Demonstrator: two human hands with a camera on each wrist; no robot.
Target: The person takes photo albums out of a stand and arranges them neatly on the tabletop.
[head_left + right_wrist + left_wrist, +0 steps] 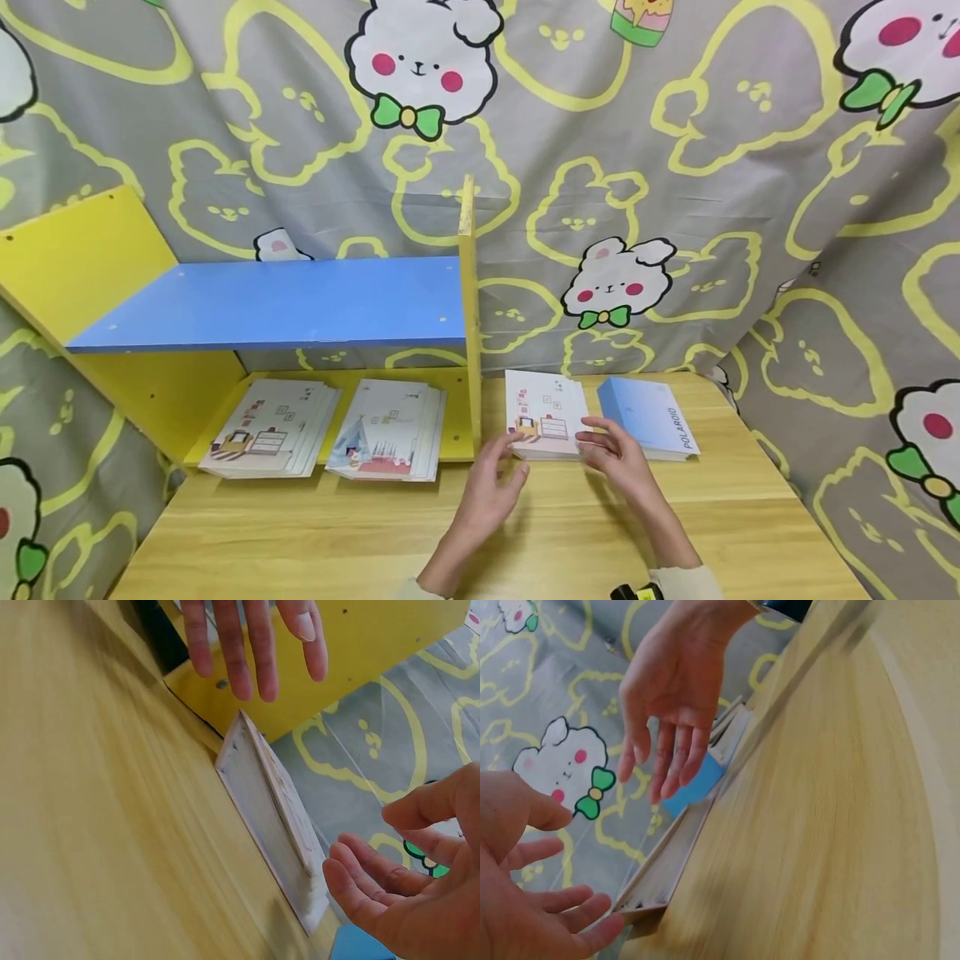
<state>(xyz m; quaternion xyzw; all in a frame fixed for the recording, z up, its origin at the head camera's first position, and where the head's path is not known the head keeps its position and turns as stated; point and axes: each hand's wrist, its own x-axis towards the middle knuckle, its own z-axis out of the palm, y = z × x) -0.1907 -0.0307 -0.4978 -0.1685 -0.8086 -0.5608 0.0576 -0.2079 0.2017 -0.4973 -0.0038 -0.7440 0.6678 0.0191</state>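
Note:
A stack of thin white booklets point(543, 408) with a drawn cabinet on its cover lies on the wooden table, right of the yellow divider. My left hand point(492, 483) is at its left front corner, fingers relaxed and spread. On the other side my right hand point(618, 467) has its fingertips right at the stack's right edge, fingers loosely bent. In the left wrist view, both the left hand point(540, 877) and the right hand point(675, 712) show nothing held. The right wrist view shows the stack's front side point(262, 817) between the two hands.
Beside the right hand lies a blue-and-white stack marked POLAROID point(656, 417). A yellow shelf unit with a blue board point(300, 300) stands at left. Under it lie two more stacks, one with a cabinet drawing point(270, 425) and one with a tent drawing point(386, 425). Patterned cloth point(525, 125) hangs behind.

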